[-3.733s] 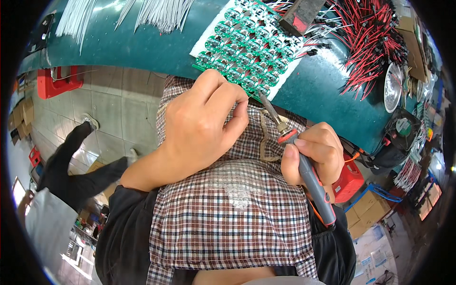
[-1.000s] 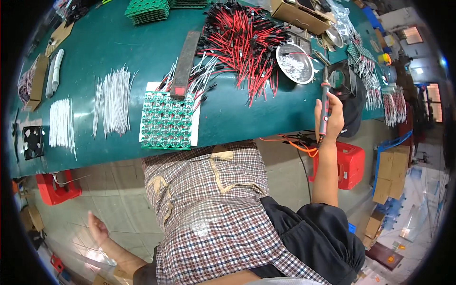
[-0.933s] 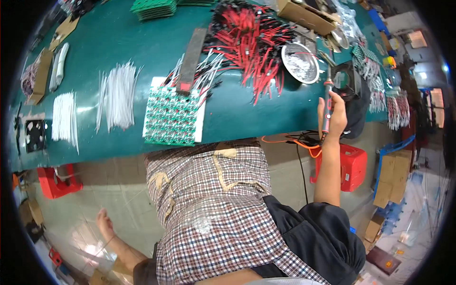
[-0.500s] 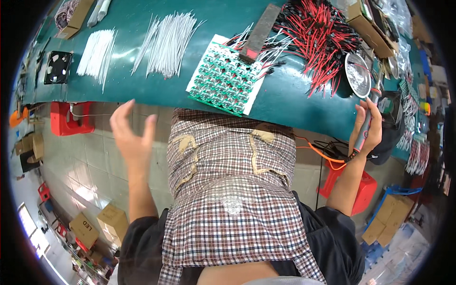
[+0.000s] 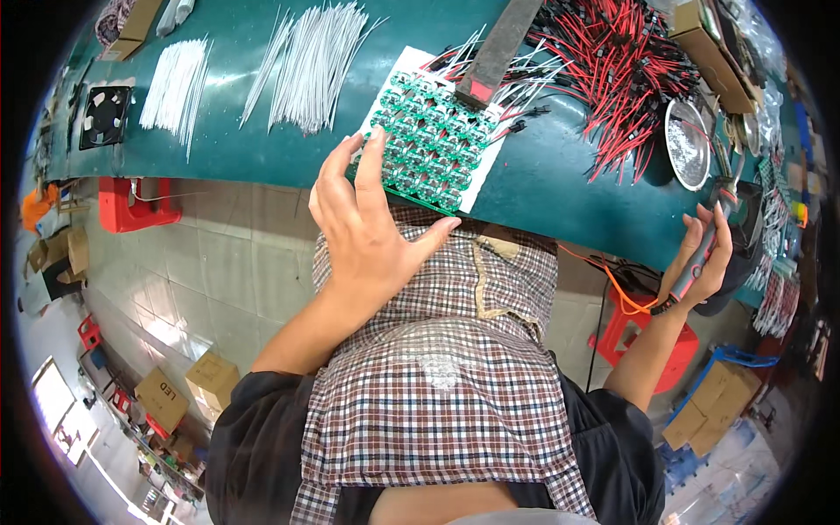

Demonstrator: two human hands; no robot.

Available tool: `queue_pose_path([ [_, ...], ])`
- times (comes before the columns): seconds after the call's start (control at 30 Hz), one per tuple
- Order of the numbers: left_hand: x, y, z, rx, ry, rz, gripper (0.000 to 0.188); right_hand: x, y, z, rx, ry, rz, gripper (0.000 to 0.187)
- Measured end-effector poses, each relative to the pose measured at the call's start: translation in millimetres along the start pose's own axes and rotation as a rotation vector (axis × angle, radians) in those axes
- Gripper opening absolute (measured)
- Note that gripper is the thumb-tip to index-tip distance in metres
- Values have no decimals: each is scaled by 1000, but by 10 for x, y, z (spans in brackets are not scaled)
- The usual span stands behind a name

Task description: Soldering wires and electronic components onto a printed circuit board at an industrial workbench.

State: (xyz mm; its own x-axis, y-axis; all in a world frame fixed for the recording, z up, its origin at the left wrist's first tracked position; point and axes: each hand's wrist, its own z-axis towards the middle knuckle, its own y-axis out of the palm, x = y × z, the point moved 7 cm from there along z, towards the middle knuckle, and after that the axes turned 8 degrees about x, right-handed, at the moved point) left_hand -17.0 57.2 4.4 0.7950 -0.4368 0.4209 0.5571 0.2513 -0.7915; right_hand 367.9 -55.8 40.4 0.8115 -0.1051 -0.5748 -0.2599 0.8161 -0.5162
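Observation:
A panel of small green circuit boards (image 5: 429,149) lies on a white backing sheet (image 5: 487,171) near the table's front edge. My left hand (image 5: 367,219) is open over its near left corner. The fingertips reach the left side and the thumb lies by the front edge; whether they touch it I cannot tell. A dark flat bar (image 5: 503,52) with a red end rests across the panel's far edge, by white and red-black wires. My right hand (image 5: 700,254) grips a soldering iron (image 5: 697,265) by its grey and red handle, its front end by the stand at the right.
Bundles of white wires (image 5: 317,70) lie left of the panel. A heap of red and black leads (image 5: 617,79) fills the far right, beside a metal dish (image 5: 687,144) and a cardboard box (image 5: 713,57). A small black fan (image 5: 106,117) lies far left. An orange cable (image 5: 617,284) hangs below.
My left hand has moved right, from beyond the table's front edge to the circuit board panel. My right hand still holds the soldering iron. The whole view has shifted slightly.

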Motion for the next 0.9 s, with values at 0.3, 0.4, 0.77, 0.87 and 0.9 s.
queue_pose_path([
  [0.3, -35, 49, -10, -56, -58, -17, 118, -835, 1023, 37, -272, -157, 490, 36],
  [0.4, -65, 50, -22, -77, -74, -22, 117, -1053, 1373, 25, -406, -226, 474, 34],
  [0.77, -70, 73, 0, -114, -69, -58, 117, -1685, 2100, 107, -679, -715, 454, 24],
  [0.87, -88, 68, -12, -124, -77, -56, 117, -1726, 2197, 171, -864, -695, 469, 45],
  [0.9, -91, 67, -10, -125, -78, -58, 117, -1734, 2209, 174, -864, -696, 467, 45],
])
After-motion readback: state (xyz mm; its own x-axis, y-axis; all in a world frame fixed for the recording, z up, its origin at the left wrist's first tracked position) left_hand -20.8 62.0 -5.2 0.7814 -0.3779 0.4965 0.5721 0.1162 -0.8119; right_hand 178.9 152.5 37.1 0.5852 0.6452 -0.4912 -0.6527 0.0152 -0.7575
